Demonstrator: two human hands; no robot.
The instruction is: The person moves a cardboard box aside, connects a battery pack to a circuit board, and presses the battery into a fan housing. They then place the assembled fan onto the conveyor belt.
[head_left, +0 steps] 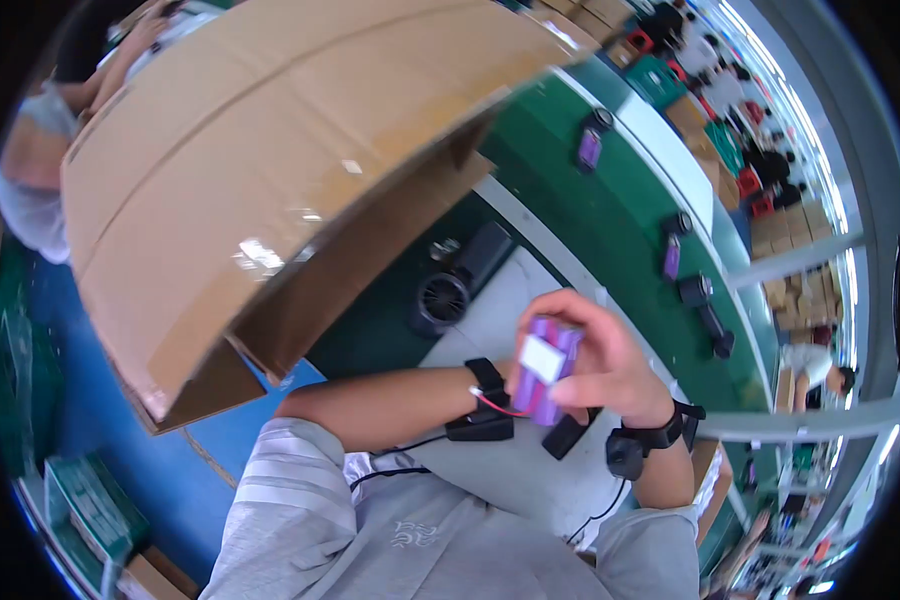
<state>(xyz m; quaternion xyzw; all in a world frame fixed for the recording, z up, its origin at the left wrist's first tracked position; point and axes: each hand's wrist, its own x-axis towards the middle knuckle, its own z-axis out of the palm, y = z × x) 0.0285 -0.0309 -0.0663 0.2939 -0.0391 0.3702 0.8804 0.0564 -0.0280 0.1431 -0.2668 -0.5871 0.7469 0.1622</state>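
Observation:
My right hand is closed around a purple battery pack, thumb on the near side and fingers over the far side. The pack carries a white label, and a thin red lead with a small white plug hangs from its left. My left forearm reaches in from the left, a black strap at its wrist. Only a sliver of my left hand shows beside the pack; its fingers are hidden. Just below the pack lies a black oblong part, partly covered. Beyond my hands, a dark handheld blower with a round grille rests on the bench.
A large cardboard box stands on its side at the left, its opening toward the bench. Along the green conveyor lie several black units, including one with a purple pack. Green crates stand at lower left. Other people work farther off.

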